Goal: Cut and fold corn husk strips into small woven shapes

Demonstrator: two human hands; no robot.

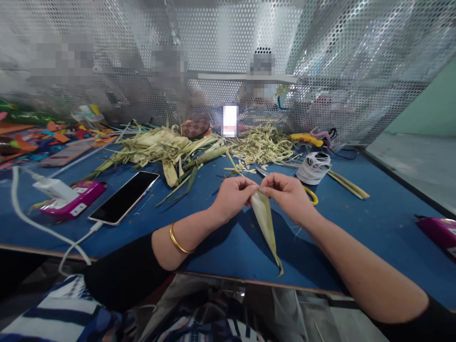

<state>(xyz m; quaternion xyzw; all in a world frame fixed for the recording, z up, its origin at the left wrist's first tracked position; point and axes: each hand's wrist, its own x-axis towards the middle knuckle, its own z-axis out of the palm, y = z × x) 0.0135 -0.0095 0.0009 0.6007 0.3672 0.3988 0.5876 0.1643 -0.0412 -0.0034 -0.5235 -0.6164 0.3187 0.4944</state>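
A pale green corn husk (262, 213) hangs from my fingertips, its narrow dried tip pointing down toward the table's front edge. My left hand (233, 195) pinches its upper end from one side, thumb against fingers. Close beside it, my right hand (286, 192) is closed on the same end, so the two thumbs almost meet. Behind my hands lie a big heap of corn husks (160, 145) and a pile of shredded husk strips (267, 145). Partly hidden by my right hand are scissors with a yellow handle (312, 195). A roll of white string (313, 168) stands just past them.
A black-screened phone (124, 197) on a white cable and a magenta power strip (76, 200) with a white plug lie left. Cut stalks (349, 184) and a yellow-handled tool (306, 138) are right. A perforated metal screen (213, 52) closes off the blue table's back.
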